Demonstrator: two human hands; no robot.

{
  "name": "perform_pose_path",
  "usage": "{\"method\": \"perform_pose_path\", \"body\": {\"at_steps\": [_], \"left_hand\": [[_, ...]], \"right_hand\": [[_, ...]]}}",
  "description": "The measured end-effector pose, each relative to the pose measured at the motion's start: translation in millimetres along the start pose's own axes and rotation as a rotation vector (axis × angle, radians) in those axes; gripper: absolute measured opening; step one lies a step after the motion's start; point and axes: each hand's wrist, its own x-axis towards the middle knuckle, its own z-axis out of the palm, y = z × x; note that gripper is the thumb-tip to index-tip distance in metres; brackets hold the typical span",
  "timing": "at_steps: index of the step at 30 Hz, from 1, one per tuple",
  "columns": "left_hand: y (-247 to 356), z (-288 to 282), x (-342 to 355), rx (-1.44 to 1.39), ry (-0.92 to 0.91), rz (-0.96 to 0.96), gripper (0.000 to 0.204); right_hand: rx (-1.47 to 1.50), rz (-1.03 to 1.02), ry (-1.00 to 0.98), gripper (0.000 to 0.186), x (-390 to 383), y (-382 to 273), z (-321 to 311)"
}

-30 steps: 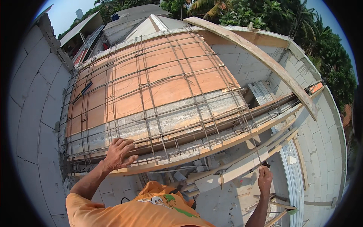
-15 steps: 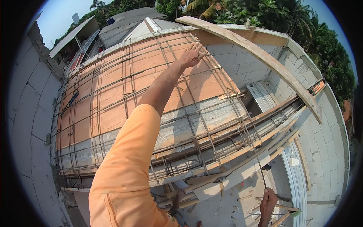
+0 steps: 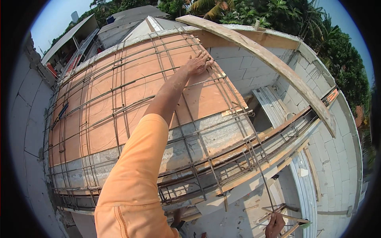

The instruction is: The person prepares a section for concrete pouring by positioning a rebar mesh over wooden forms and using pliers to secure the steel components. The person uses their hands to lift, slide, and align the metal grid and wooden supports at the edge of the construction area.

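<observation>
My left hand, at the end of an orange sleeve, reaches over the grid of thin steel bars. Its fingers bend around a steel bar along the right edge of the orange-brown plywood panel. Partly hidden by the hand itself, that grip is hard to see in full. Low on the right, my right hand is closed around the lower end of a long steel rod. This rod slants up and left to the grid's right edge.
A long wooden plank spans the corner at the right. Grey block walls stand at right and left. Below the grid's front edge lie timber pieces and metal channels. A blue-handled tool rests on the grid's left side.
The view has shifted slightly, with the grid lower and further left. My left hand's fingers have come down onto the edge bar. My right hand sits lower, still on the rod.
</observation>
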Motion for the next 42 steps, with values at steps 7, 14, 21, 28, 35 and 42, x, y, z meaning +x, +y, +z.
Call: {"method": "perform_pose_path", "body": {"at_steps": [7,14,21,28,35,42], "left_hand": [[-1.5,10.0,24.5,-0.114,-0.013,-0.163,0.082],[-12.9,13.8,42.5,-0.105,-0.055,-0.202,0.101],[-16.1,5.6,43.6,-0.016,-0.034,-0.146,0.1],[-32.3,-8.3,45.2,-0.029,-0.121,-0.038,0.103],[-13.1,-17.7,45.0,-0.029,-0.185,-0.057,0.109],[-28.3,-9.6,45.2,-0.021,-0.125,-0.009,0.112]], "right_hand": [[-0.027,0.159,-0.066,0.027,9.1,-9.5,-1.1],[-0.076,0.348,-0.165,0.027,21.5,-23.7,-3.8],[-0.117,0.532,-0.282,0.028,26.0,-37.3,-10.7],[-0.14,0.601,-0.35,0.029,30.2,-45.6,-13.4],[-0.172,0.669,-0.341,0.031,29.4,-46.5,-26.2],[-0.191,0.693,-0.354,0.033,35.9,-49.7,-28.9]]}}
